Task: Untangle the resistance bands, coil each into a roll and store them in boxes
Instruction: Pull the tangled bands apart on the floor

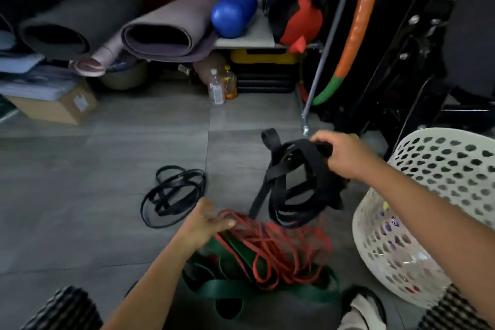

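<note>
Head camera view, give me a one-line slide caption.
Right hand holds up tangled black bands while left hand hovers over red and green bands beside a white basket.

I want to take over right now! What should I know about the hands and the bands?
Right hand grips a tangled bunch of wide black bands, held up over the floor.
Left hand is open, fingertips at the red bands.
The red bands lie tangled with the green bands on the floor; the thin black bands lie apart.
Done: no band rolled or boxed in view.
Left: untangle, roll each, box them.
</note>
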The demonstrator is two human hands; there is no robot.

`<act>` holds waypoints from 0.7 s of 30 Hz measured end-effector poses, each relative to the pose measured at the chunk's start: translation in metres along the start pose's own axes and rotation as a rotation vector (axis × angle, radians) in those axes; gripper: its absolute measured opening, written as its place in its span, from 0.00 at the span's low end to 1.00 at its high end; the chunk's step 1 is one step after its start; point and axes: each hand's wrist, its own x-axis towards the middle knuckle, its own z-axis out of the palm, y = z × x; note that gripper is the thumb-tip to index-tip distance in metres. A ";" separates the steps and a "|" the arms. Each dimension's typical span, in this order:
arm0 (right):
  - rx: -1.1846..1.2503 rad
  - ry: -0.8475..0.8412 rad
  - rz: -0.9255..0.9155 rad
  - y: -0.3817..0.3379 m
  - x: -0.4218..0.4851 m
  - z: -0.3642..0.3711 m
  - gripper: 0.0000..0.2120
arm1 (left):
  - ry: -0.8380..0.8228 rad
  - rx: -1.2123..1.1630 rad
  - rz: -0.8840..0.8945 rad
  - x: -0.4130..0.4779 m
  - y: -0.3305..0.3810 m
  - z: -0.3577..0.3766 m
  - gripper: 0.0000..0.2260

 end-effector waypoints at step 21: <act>0.805 -0.260 -0.012 -0.116 0.053 0.041 0.23 | 0.676 -0.313 0.446 0.030 0.105 -0.100 0.28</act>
